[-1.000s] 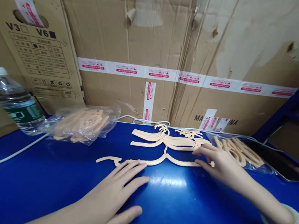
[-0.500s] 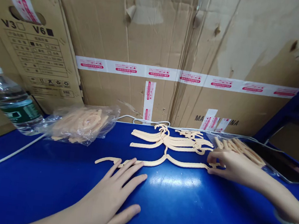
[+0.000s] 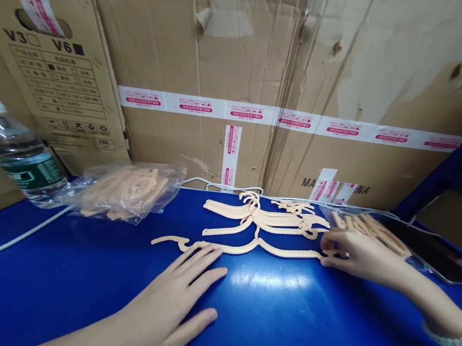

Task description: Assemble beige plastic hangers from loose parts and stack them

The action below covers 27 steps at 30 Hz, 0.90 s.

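A beige folding clothes hanger (image 3: 288,253) lies unfolded on the blue table, its hook end pointing away under other hangers. My left hand (image 3: 182,296) is open, palm down, its fingertips touching the hanger's left arm. At the other side my right hand (image 3: 350,252) pinches the tip of the right arm with thumb and fingers; that tip is partly hidden. Just behind lies a stack of similar hangers (image 3: 230,213), their arms spread left and right. Several small loose beige pieces (image 3: 294,206) rest behind the stack's right side.
On the left, a clear bag of beige parts (image 3: 127,191) sits by a water bottle (image 3: 30,165). Another bag of parts (image 3: 371,229) and a dark flat device (image 3: 435,257) are at right. White cables run along the back, before large cardboard boxes (image 3: 212,53).
The hanger's left arm has shifted slightly away from me and to the right. One left arm behind it now slants downward more. My right hand has stayed put.
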Motion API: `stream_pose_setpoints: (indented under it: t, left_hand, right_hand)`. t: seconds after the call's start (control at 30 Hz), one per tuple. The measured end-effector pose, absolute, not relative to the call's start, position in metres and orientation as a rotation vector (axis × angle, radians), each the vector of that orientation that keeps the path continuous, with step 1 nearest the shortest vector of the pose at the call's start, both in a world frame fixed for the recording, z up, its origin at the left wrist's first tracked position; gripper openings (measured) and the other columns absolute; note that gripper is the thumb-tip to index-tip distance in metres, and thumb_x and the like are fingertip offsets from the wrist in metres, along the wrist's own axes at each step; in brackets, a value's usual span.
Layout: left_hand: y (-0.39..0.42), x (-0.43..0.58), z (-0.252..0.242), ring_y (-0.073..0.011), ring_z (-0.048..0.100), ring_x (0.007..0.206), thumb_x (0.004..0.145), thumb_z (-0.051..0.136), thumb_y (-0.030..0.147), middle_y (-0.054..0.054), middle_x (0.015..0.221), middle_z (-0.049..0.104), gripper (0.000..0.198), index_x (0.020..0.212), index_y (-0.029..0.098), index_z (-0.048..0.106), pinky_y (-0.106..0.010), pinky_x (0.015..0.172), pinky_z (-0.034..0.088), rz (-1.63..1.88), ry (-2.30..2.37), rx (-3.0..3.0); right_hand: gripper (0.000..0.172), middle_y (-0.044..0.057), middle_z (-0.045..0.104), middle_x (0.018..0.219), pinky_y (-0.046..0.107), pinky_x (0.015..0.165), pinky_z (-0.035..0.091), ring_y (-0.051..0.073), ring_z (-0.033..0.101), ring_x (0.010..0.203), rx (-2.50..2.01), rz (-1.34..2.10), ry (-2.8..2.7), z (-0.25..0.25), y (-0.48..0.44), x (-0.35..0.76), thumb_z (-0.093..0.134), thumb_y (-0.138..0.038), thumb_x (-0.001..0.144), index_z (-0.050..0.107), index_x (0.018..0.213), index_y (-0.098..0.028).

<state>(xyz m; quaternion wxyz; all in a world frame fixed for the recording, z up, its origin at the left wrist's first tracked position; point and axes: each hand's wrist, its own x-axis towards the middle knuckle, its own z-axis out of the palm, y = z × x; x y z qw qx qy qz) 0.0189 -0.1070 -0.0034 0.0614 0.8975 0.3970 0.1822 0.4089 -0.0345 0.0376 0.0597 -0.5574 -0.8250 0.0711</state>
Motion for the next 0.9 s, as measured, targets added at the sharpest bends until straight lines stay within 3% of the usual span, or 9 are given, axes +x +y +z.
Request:
stream_pose_setpoints:
  t: [0.33,0.9]
  left_hand:
    - [-0.111,0.019,0.0,-0.0292,0.04,0.139,0.094,0.054,0.036,-0.005,0.151,0.044,0.044,0.138,0.03,0.05,-0.052,0.113,0.036,0.572,1.134,2.631]
    - [-0.11,0.019,0.004,-0.0257,0.047,0.134,0.094,0.054,0.031,-0.004,0.144,0.053,0.04,0.134,0.03,0.051,-0.051,0.115,0.034,0.538,1.025,2.626]
  right_hand:
    - [0.029,0.008,0.071,0.081,0.034,0.06,0.047,0.024,0.065,0.068,-1.714,0.071,-2.421,0.04,-0.035,0.407,0.05,-0.044,0.089,0.069,0.088,-0.022]
    - [0.025,0.008,0.073,0.083,0.029,0.064,0.048,0.02,0.066,0.072,-1.615,-0.159,-2.306,0.034,0.001,0.39,0.044,-0.024,0.089,0.067,0.094,-0.016]
